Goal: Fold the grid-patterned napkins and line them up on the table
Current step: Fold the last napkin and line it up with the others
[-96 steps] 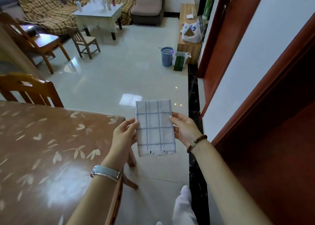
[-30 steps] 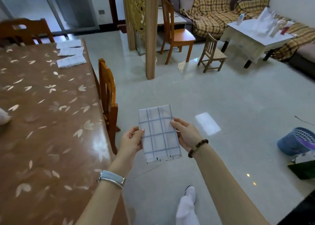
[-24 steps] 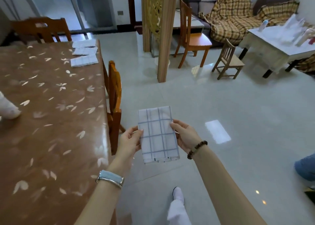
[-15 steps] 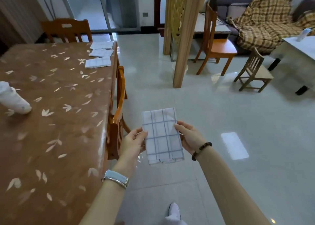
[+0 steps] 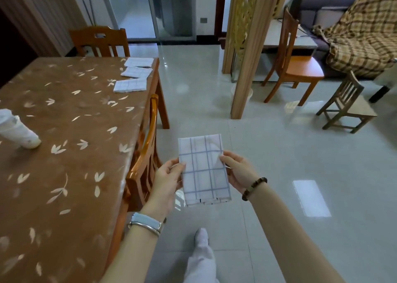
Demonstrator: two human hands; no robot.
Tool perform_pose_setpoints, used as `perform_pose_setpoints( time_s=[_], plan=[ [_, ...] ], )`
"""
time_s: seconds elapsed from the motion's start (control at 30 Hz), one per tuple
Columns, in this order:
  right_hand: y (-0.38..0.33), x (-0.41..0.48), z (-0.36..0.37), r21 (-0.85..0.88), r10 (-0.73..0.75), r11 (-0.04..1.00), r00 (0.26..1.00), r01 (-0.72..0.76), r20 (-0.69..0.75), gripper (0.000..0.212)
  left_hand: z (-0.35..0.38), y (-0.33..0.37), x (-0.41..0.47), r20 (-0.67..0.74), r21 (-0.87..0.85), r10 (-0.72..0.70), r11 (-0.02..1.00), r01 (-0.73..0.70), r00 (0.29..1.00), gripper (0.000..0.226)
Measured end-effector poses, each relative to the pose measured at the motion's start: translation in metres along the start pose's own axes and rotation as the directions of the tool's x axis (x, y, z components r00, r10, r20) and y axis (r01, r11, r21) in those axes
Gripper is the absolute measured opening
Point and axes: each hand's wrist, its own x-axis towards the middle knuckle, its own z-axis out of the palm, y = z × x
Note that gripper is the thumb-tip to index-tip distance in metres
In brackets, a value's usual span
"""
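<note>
I hold a folded white napkin with a blue grid (image 5: 204,169) upright in front of me, over the floor and to the right of the table. My left hand (image 5: 169,177) pinches its left edge and my right hand (image 5: 238,171) pinches its right edge. Three folded grid napkins lie in a row near the far right edge of the brown leaf-patterned table (image 5: 64,132): the nearest napkin (image 5: 130,84), the middle napkin (image 5: 136,72) and the farthest napkin (image 5: 139,62).
A wooden chair (image 5: 144,158) is tucked against the table's right side, close to my left hand. A white bottle (image 5: 17,128) lies on the table at the left. A wooden pillar (image 5: 245,53), two more chairs and a sofa stand across the tiled floor.
The view has swung left, bringing the table and the three laid-out napkins into sight. My hands still hold the folded napkin the same way.
</note>
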Motion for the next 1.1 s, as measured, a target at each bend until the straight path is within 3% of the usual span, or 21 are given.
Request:
perform_pose_setpoints(
  time_s=[0.3,0.73,0.9,1.1],
  plan=[
    [-0.059,0.094,-0.010,-0.015,-0.008,1.000,1.000,0.009,0.013,0.016,0.037,0.036,0.095,0.005,0.034,0.026,0.999,-0.027,1.000,0.014],
    [-0.159,0.244,0.033,-0.034,-0.043,0.998,0.995,0.046,0.090,0.018,0.052,0.132,0.238,-0.103,-0.001,0.102,0.995,-0.103,0.989,0.017],
    [-0.174,0.289,0.048,-0.044,-0.015,0.999,0.990,0.021,0.142,0.016,0.048,0.147,0.272,-0.178,-0.029,0.103,0.994,-0.110,0.979,0.009],
    [-0.187,0.350,0.063,-0.091,0.039,0.996,0.978,-0.021,0.206,0.017,0.044,0.156,0.315,-0.285,-0.072,0.078,0.992,-0.102,0.955,0.015]
  ],
)
